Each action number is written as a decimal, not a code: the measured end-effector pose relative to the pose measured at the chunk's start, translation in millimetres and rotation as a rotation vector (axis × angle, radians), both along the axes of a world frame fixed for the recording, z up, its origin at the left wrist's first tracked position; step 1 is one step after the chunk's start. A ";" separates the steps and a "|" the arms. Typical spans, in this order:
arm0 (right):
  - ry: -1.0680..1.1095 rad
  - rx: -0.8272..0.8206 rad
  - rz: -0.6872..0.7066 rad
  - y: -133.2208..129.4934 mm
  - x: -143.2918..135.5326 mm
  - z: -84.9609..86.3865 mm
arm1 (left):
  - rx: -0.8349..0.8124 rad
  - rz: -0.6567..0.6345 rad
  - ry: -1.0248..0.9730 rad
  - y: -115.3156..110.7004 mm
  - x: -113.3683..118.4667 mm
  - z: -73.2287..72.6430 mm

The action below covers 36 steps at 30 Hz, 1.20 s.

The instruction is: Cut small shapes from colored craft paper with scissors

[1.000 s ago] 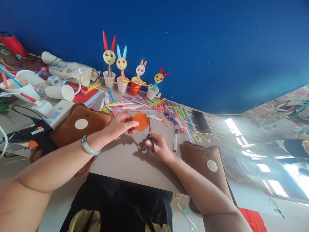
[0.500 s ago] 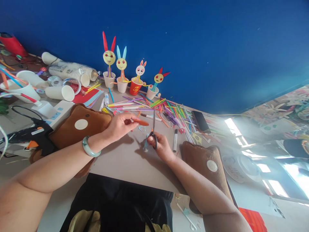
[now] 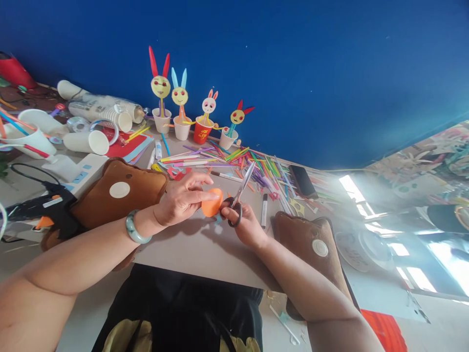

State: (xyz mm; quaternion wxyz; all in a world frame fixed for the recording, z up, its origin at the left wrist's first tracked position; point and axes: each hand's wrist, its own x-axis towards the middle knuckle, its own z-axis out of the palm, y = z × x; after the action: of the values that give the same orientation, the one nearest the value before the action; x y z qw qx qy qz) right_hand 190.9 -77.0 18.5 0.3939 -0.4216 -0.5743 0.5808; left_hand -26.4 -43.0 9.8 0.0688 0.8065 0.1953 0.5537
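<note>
An orange rounded piece of paper (image 3: pixel 211 205) is held up over the table, its flat face turned toward me. My left hand (image 3: pixel 180 199), with a jade-coloured bangle on the wrist, pinches it from the left. From the right, my right hand (image 3: pixel 251 229) grips a pair of scissors (image 3: pixel 243 187) by the black handles, blades pointing up and away. Its fingertips come close to the paper's right edge; whether they touch it I cannot tell. Small light-blue scraps (image 3: pixel 218 218) lie just behind and below the paper.
Four-sided clutter surrounds the hands: colourful sticks (image 3: pixel 216 155), a marker (image 3: pixel 264 211), a phone (image 3: pixel 302 181), brown cushions (image 3: pixel 119 208) on both sides and a glue gun (image 3: pixel 54 208) at left. Several rabbit figures in cups (image 3: pixel 182 131) line the blue wall.
The orange paper has turned from edge-on to face me and come nearer the right hand. The scissors have tilted to the right, away from the paper.
</note>
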 end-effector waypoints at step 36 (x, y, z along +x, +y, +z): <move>-0.073 0.005 -0.344 7.1 -1.7 0.5 | -1.137 -0.051 -0.160 2.0 7.4 21.0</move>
State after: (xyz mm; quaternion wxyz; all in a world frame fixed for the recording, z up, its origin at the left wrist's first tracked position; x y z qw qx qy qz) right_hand 189.1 -69.9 19.0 0.4676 -0.5335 -0.5089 0.4876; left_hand -18.9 -41.1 30.7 0.5195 0.6028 0.4372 0.4191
